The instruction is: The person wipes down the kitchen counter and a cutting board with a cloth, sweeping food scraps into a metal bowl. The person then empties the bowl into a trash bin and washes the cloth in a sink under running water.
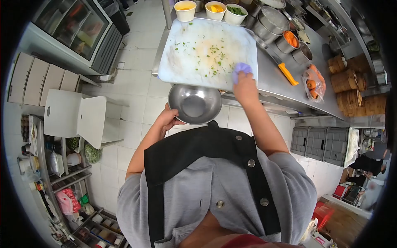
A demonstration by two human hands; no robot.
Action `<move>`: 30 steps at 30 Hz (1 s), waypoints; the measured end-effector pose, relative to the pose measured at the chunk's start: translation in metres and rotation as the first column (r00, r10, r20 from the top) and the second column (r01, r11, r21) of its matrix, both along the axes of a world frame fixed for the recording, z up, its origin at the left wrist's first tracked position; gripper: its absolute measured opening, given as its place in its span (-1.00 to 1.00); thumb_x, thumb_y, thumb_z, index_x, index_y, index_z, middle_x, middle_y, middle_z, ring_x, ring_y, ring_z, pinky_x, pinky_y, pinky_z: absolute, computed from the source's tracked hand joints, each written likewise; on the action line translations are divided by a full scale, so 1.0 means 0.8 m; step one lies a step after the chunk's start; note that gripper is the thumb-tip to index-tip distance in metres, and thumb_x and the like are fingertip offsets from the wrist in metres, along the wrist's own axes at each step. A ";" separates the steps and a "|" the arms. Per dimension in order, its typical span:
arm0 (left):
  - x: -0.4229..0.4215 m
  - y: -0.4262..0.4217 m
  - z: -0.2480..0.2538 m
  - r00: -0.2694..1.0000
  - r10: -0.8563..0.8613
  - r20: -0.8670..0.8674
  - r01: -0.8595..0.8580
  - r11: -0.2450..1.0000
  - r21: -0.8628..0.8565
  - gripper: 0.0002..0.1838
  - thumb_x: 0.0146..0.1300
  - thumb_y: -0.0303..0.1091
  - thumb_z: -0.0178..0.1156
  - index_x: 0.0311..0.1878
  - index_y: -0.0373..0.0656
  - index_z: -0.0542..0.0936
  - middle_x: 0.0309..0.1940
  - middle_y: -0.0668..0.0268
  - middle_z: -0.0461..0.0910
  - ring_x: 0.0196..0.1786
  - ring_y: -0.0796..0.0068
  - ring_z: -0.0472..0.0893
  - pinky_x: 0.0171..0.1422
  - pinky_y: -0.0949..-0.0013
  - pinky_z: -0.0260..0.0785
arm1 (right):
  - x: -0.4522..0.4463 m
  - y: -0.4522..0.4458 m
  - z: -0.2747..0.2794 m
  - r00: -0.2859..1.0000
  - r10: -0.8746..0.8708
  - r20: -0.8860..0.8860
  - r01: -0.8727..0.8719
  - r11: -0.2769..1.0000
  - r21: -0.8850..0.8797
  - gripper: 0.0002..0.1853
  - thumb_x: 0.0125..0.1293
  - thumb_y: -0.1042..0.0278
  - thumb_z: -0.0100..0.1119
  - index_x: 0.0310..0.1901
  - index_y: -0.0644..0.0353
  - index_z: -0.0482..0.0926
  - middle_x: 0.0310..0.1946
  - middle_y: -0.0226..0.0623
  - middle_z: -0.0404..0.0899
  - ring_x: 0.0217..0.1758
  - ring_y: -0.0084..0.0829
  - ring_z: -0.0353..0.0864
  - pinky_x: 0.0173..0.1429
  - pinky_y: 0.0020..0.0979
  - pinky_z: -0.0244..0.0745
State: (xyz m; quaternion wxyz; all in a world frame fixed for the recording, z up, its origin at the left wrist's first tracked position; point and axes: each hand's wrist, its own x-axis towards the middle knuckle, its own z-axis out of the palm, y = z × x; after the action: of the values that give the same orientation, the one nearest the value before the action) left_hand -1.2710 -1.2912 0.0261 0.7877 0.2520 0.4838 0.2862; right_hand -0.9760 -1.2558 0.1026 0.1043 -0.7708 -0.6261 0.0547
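Note:
My left hand [167, 117] grips the rim of a metal bowl [194, 104], which is held just below the near edge of a white cutting board [178, 68]. Nothing can be made out inside the bowl. At the board's right side, my right hand [245, 87] is closed on a purple cloth [242, 71] pressed against the surface. Chopped green herb bits [216, 60] lie scattered over the board's middle, with a faint yellowish stain among them.
A knife with a yellow handle [288, 74] lies right of the board, near bagged carrots [313, 84]. Behind the board stand tubs of chopped food [185, 12] and metal pots [266, 29]. Bamboo steamers [347, 93] are stacked far right. A white chair [78, 115] stands at left.

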 end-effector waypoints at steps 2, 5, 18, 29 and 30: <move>-0.004 0.003 0.000 1.000 -0.019 0.011 0.019 1.000 -0.008 -0.24 -0.12 -0.66 -0.10 0.22 -0.30 -0.14 -0.01 -0.14 0.25 -0.18 -0.03 0.58 -0.31 0.14 0.63 | -0.026 0.004 0.002 0.995 0.021 -0.098 -0.019 1.000 0.017 -0.55 0.10 0.35 0.01 0.04 0.35 0.34 -0.05 0.23 0.32 -0.07 0.19 0.43 0.04 -0.07 0.39; -0.001 0.001 0.012 0.999 0.029 0.017 -0.029 0.999 0.018 -0.25 -0.12 -0.67 -0.10 0.21 -0.28 -0.14 -0.01 -0.16 0.25 -0.22 -0.03 0.59 -0.30 0.14 0.63 | -0.026 0.058 0.004 0.849 0.086 -0.522 -0.023 0.992 0.127 -0.53 0.11 0.33 0.02 0.08 0.34 0.32 -0.03 0.25 0.30 -0.04 0.19 0.42 0.10 -0.11 0.36; -0.001 -0.005 0.015 0.987 0.160 0.027 -0.160 0.987 -0.029 -0.31 -0.06 -0.66 -0.10 0.19 -0.26 -0.11 -0.03 -0.12 0.26 -0.23 -0.05 0.59 -0.29 0.13 0.62 | -0.037 0.086 -0.004 0.966 0.237 0.100 -0.241 0.970 0.034 -0.58 0.12 0.33 0.01 0.01 0.34 0.37 -0.04 0.13 0.35 -0.14 0.04 0.49 0.01 -0.12 0.42; 0.018 -0.012 0.024 0.962 0.266 -0.060 -0.268 0.963 -0.023 -0.35 0.00 -0.66 -0.16 0.20 -0.25 -0.10 -0.01 -0.13 0.27 -0.21 -0.01 0.58 -0.32 0.17 0.64 | 0.048 0.236 0.050 0.988 0.129 -0.083 -0.115 0.982 0.152 -0.59 0.11 0.32 0.07 0.03 0.22 0.41 0.00 0.03 0.36 -0.02 0.00 0.48 0.03 -0.15 0.43; 0.021 -0.014 0.026 0.958 0.282 -0.060 -0.283 0.959 -0.019 -0.35 0.00 -0.66 -0.16 0.20 -0.25 -0.10 -0.01 -0.13 0.27 -0.21 -0.01 0.58 -0.32 0.17 0.64 | 0.060 0.258 0.045 0.986 0.145 -0.083 -0.130 0.979 0.156 -0.59 0.11 0.32 0.07 0.03 0.22 0.41 0.00 0.03 0.36 -0.02 0.00 0.48 0.03 -0.15 0.43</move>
State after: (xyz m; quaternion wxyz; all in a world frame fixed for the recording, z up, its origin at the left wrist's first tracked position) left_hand -1.2542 -1.3023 0.0472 0.7280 0.1777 0.5409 0.3818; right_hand -0.9282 -1.0492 0.1384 0.1875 -0.7122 -0.6746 0.0507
